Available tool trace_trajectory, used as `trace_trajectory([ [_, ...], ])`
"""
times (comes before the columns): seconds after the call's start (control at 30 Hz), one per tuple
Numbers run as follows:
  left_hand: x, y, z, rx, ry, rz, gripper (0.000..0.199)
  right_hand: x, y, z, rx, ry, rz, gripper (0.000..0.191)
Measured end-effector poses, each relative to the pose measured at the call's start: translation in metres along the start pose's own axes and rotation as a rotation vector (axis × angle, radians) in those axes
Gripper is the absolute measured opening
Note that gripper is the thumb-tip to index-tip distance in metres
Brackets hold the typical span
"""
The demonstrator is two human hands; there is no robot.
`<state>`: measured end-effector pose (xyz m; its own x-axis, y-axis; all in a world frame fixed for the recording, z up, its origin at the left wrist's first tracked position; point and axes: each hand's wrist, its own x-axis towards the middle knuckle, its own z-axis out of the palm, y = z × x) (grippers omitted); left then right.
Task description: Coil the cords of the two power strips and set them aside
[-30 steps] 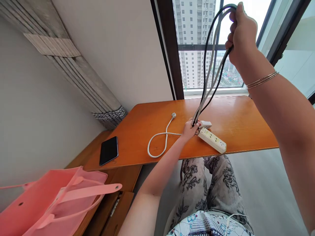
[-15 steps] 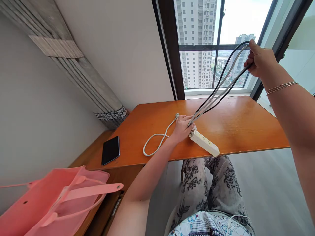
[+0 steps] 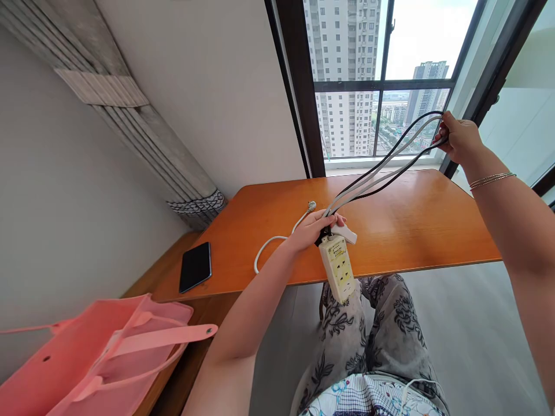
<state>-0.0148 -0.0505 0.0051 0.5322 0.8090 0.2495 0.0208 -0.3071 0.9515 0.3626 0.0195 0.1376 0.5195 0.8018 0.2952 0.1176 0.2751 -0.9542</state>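
Black and white cables stretch in loops between my two hands. My left hand is closed around their lower end, above the desk's front part. Just below it a cream power strip hangs at a tilt over the desk edge, its sockets showing. A white plug or adapter lies beside my left fingers. My right hand, raised in front of the window, pinches the far end of the cable loops. On the desk, a white cord with a round plug curls behind my left wrist.
A black phone lies on the left of the orange-brown wooden desk. At lower left is a pink bag with its strap sticking out. A window and a gathered curtain are beyond the desk.
My right hand has come down with the cable loops. My left hand has shifted slightly left, and the power strip has turned, its socket face now showing and its end past the desk edge.
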Motion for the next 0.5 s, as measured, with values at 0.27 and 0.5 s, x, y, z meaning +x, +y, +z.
trace_trajectory([
  [0.27, -0.011, 0.012, -0.006, -0.201, 0.12, 0.09, 0.06, -0.025, 0.093, -0.015, 0.013, -0.208, 0.152, 0.035],
  [0.5, -0.017, 0.021, -0.011, -0.415, 0.321, 0.079, 0.055, -0.096, 0.161, -0.018, -0.291, -0.519, -0.154, 0.026],
])
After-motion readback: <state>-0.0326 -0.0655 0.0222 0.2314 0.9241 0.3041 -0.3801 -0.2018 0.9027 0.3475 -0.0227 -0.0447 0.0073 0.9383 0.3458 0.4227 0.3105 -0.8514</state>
